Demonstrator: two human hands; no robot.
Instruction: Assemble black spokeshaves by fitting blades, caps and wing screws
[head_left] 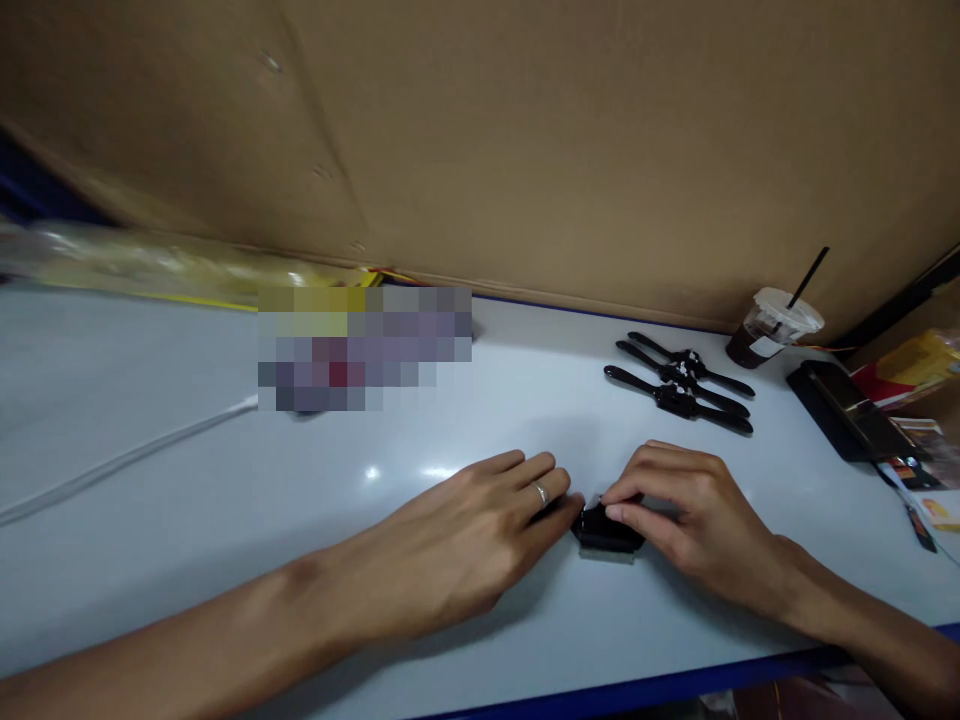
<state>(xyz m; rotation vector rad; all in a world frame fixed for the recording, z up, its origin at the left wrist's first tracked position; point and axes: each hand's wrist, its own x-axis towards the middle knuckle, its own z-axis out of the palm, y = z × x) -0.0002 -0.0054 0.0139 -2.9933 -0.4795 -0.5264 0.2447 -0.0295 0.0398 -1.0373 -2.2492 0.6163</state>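
Observation:
A black tool point(609, 532) with a metal blade along its near edge lies on the white table between my hands. My left hand point(510, 510), with a ring on one finger, is closed around the tool's left side, its fingertips at the black body. Thumb and forefinger of my right hand point(686, 505) pinch at the top of the tool, over a small pale spot; what exactly they hold is too small to tell. Beyond them, several long black handles with wider middles form a group of three similar tools point(679, 385), lying side by side.
At the back right stands a plastic cup point(772, 325) with a dark drink and straw. A black case point(847, 410) and papers lie at the right. A blurred-out object point(360, 350) with a white cable point(135, 460) is at the left, near plastic wrap point(172, 265). Cardboard point(487, 130) rises behind.

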